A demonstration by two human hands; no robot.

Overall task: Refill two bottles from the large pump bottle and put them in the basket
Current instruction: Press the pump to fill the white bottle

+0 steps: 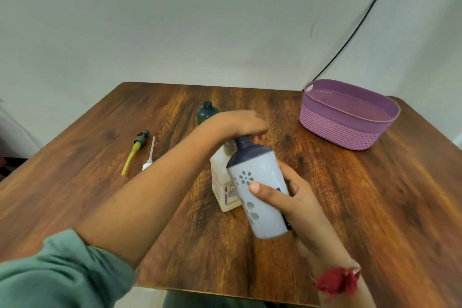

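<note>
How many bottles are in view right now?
3. A white flower-patterned bottle is held tilted in the right hand. The cream large bottle stands just behind it. A dark green bottle stands farther back. None appears hidden.

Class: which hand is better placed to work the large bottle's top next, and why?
Left. The left hand sits over the top of the large pump bottle, while the right hand grips the tilted white bottle.

Head camera looks forward-down, close over the table (375,197), edges apparently distorted.
</note>
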